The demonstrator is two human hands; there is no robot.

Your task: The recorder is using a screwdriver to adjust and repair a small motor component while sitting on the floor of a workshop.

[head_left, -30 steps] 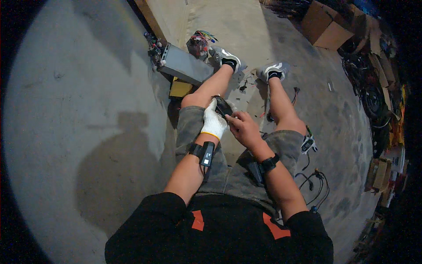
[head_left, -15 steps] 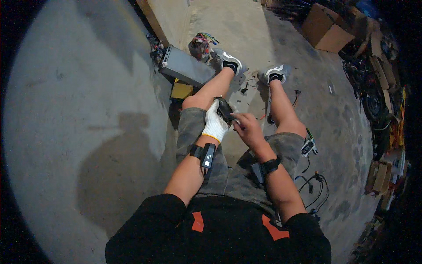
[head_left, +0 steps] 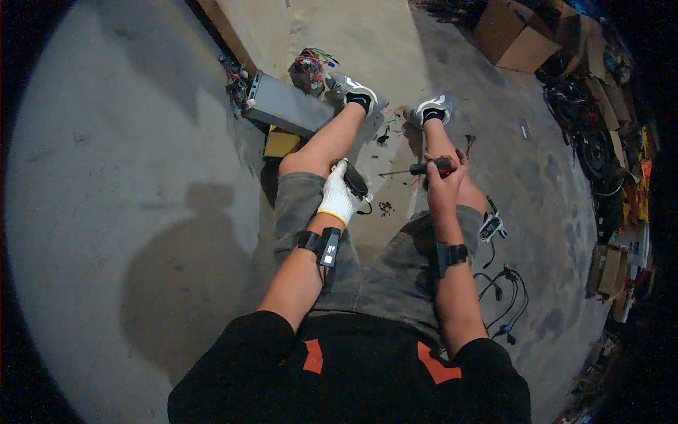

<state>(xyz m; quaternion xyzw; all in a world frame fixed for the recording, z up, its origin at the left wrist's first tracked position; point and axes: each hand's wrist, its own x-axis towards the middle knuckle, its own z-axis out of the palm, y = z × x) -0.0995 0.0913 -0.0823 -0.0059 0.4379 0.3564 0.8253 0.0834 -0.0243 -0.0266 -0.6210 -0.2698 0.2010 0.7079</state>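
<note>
My left hand (head_left: 340, 195), in a white knit glove, is closed around a black plastic device (head_left: 355, 179) with rounded edges. A short black cable (head_left: 367, 207) hangs from its lower end. Bare and closed, my right hand (head_left: 445, 189) grips the red-and-black handle of a screwdriver (head_left: 421, 169) in front of my right shin. Its thin shaft points left toward the device, and the tip is a little apart from it. On the floor between my legs lie small dark scraps (head_left: 385, 208).
Past my left knee, a grey metal box (head_left: 289, 104) stands beside a yellow block (head_left: 281, 143) and a bundle of coloured wires (head_left: 311, 69). Black cables (head_left: 510, 300) and a white-and-black part (head_left: 491, 226) lie to my right. Cardboard boxes (head_left: 514, 35) and scrap line the far right.
My right hand has moved away from the black device, to the right, and the screwdriver now shows in it. My left hand still holds the device, whose cable has come into sight.
</note>
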